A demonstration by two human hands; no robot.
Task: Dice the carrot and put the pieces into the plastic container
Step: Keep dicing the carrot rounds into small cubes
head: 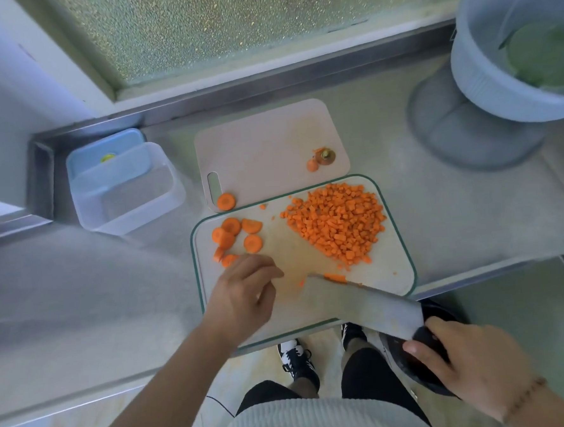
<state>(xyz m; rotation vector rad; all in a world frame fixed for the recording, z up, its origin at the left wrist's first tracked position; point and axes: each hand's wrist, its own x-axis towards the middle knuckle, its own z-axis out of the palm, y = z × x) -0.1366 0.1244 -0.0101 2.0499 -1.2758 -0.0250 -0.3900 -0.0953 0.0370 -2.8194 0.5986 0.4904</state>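
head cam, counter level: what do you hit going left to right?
Plastic container → carrot slices → diced carrot pile → blue bowl.

Right hand point(461, 357) holds knife point(365, 302); left hand point(242, 291) blurred.
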